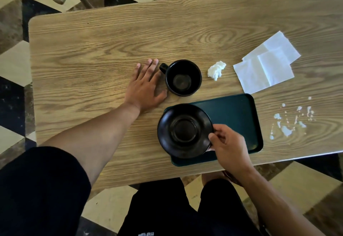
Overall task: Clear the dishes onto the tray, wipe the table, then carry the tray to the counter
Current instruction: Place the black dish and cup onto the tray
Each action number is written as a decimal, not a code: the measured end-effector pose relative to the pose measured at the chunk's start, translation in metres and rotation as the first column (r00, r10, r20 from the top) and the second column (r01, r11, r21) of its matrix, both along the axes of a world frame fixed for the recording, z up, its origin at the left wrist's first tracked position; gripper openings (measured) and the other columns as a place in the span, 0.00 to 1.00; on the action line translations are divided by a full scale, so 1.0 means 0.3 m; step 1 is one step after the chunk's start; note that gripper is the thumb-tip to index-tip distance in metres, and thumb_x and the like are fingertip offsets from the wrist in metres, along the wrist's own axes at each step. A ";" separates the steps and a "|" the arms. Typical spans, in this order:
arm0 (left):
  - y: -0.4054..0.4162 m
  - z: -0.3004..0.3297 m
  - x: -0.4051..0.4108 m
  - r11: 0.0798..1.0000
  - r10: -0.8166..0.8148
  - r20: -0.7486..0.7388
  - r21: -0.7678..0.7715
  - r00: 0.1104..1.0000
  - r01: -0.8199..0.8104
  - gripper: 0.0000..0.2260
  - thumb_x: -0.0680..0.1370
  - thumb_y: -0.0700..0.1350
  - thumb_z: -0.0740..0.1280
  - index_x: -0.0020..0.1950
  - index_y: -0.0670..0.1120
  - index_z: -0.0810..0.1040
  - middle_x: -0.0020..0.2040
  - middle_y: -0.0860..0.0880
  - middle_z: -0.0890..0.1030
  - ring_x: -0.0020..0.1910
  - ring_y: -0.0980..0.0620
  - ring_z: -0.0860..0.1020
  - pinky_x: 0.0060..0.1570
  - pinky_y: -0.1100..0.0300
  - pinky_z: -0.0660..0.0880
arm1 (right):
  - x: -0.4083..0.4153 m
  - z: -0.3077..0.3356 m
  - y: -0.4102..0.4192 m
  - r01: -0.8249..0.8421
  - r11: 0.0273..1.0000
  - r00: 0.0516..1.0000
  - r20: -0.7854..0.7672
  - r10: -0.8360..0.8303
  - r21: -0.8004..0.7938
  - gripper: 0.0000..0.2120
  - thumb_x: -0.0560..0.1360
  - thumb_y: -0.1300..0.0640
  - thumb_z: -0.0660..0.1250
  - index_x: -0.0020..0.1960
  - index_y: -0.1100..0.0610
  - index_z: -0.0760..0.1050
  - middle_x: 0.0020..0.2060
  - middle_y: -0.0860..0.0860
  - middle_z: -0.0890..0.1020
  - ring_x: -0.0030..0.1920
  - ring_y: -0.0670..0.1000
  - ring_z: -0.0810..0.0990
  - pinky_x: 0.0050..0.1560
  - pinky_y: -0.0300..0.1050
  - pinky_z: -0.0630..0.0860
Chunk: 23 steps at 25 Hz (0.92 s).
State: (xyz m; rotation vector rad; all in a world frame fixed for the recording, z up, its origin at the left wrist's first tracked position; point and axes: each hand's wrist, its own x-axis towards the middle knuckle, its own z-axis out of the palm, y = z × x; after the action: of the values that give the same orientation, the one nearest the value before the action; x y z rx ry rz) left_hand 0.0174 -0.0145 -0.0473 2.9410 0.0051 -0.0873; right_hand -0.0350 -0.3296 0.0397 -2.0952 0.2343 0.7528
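I pinch the round black ceramic saucer (184, 130) by its 4 o'clock rim with my right hand (229, 145), to lower it onto the dark green plastic tray (239, 113); my left hand (145, 85), fingers spread flat, waits at 9 o'clock of the black mug (182, 77).

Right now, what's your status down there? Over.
Right hand pinching saucer over tray. Left hand open, flat on table beside cup. Napkins and spill still on table.

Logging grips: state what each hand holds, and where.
Right hand pinches the round black saucer at its right rim. Left hand lies open on the wooden table, holding nothing.
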 end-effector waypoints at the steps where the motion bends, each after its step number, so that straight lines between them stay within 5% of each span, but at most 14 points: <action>1: 0.000 -0.001 0.002 1.000 0.005 0.001 -0.005 1.000 -0.005 0.34 0.79 0.64 0.57 0.80 0.48 0.64 0.84 0.44 0.56 0.84 0.45 0.51 0.82 0.41 0.47 | 0.015 -0.013 -0.012 0.014 1.000 1.000 -0.013 -0.014 0.009 0.09 0.79 0.62 0.68 0.56 0.51 0.81 0.42 0.48 0.88 0.45 0.52 0.88 0.51 0.58 0.84; 17: 0.004 -0.025 0.001 1.000 0.012 0.055 0.021 0.998 -0.013 0.31 0.81 0.65 0.57 0.79 0.49 0.65 0.84 0.45 0.59 0.84 0.46 0.53 0.82 0.43 0.50 | 0.057 -0.062 -0.030 0.036 0.995 0.998 -0.049 -0.031 0.095 0.11 0.80 0.64 0.67 0.57 0.52 0.82 0.41 0.48 0.88 0.40 0.50 0.89 0.44 0.51 0.87; 23: 0.002 -0.021 0.001 1.000 0.015 0.044 0.017 0.999 -0.016 0.30 0.82 0.64 0.56 0.79 0.49 0.65 0.84 0.46 0.58 0.84 0.46 0.53 0.82 0.42 0.50 | 0.058 -0.037 -0.034 0.001 0.989 1.000 -0.025 0.002 0.148 0.20 0.80 0.66 0.67 0.46 0.39 0.81 0.48 0.50 0.83 0.39 0.52 0.88 0.40 0.45 0.86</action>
State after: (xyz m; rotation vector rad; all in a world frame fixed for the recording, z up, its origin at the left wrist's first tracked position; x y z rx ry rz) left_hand 0.0177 -0.0140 -0.0537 2.9592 0.0217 -0.0202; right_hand -0.0175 -0.3397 0.0286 -1.9469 0.1860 0.7734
